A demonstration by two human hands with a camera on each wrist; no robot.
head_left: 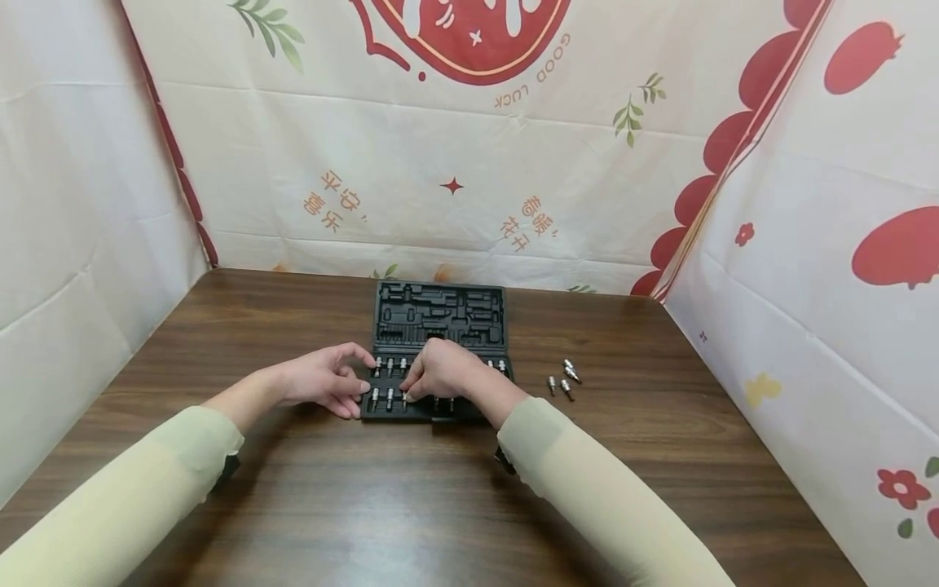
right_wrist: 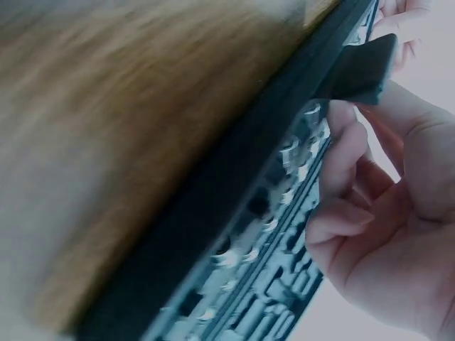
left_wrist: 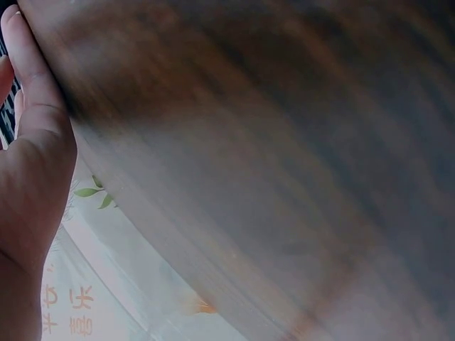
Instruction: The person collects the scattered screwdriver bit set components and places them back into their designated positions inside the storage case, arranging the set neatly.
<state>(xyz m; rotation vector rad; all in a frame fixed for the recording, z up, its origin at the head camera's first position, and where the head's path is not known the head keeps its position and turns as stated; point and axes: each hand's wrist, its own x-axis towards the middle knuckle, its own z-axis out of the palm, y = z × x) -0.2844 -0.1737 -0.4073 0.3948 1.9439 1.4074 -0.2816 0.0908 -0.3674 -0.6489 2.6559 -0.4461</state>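
An open black tool case (head_left: pixel 440 285) lies on the table with its moulded lid folded back. Short silver bit sockets (head_left: pixel 390 397) stand in two rows in its near half. My left hand (head_left: pixel 326 379) rests against the case's left edge, thumb at the rim and index finger arched by the far-row sockets. Bent over the middle of the case, my right hand (head_left: pixel 443 371) pinches a bit socket (head_left: pixel 405 399) of the near row between thumb and fingers. In the right wrist view, the case's latch (right_wrist: pixel 362 67) partly covers the fingertips of the right hand (right_wrist: pixel 398 206).
Several loose bit sockets (head_left: pixel 568 390) lie on the brown wooden table (head_left: pixel 352 505) right of the case. Printed cloth (head_left: pixel 411 147) hangs behind the table, with more cloth at both sides.
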